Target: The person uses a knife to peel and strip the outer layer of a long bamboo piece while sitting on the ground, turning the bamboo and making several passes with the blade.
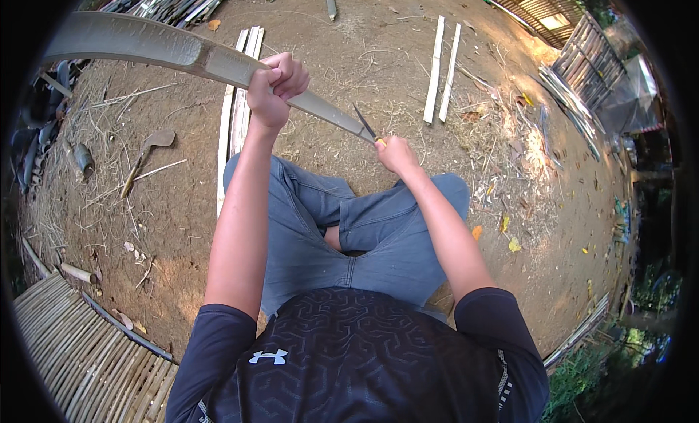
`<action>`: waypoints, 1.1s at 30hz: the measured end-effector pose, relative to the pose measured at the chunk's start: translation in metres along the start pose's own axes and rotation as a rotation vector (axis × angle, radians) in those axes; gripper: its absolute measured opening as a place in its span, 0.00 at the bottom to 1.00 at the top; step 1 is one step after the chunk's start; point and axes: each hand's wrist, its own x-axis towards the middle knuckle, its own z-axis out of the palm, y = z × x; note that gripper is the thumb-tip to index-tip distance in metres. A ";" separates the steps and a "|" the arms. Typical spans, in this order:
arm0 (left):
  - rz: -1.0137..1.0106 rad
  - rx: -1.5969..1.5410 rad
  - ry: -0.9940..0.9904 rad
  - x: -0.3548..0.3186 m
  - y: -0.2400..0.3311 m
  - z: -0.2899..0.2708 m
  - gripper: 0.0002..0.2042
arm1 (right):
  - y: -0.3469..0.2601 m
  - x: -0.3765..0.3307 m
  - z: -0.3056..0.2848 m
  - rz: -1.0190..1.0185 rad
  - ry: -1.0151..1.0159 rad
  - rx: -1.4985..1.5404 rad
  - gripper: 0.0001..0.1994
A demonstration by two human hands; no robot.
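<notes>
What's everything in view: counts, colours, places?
Long strip: 1, greyish, upper left to centre
Knife: 1, dark, centre
Pale strips: several, cream, upper left and upper right
Strip pile: 1, grey, top left
Handled tool: 1, brown, left
Slatted platform: 1, tan, lower left
Slatted panels: several, brown, upper right
Fallen leaves: several, yellow and orange, scattered
Trousers: 1, grey, centre
Shirt: 1, black, bottom
Left hand: 1, bare, gripping long strip
Right hand: 1, bare, holding knife

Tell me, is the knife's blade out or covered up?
Out. The dark knife blade shows uncovered, its narrow tip poking out past the right hand.
</notes>
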 end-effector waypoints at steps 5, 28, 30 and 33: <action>0.029 0.018 0.009 -0.008 0.008 -0.001 0.13 | -0.029 -0.027 -0.006 -0.199 0.088 0.188 0.15; -0.025 0.018 -0.069 0.008 0.000 0.025 0.13 | 0.056 0.048 0.005 -0.111 -0.146 -0.003 0.17; -0.010 0.027 -0.085 0.009 -0.001 0.028 0.13 | 0.048 0.037 0.002 -0.229 -0.117 0.231 0.17; -0.017 0.014 -0.070 0.013 -0.007 0.040 0.13 | 0.070 0.040 0.014 -0.175 -0.144 0.260 0.17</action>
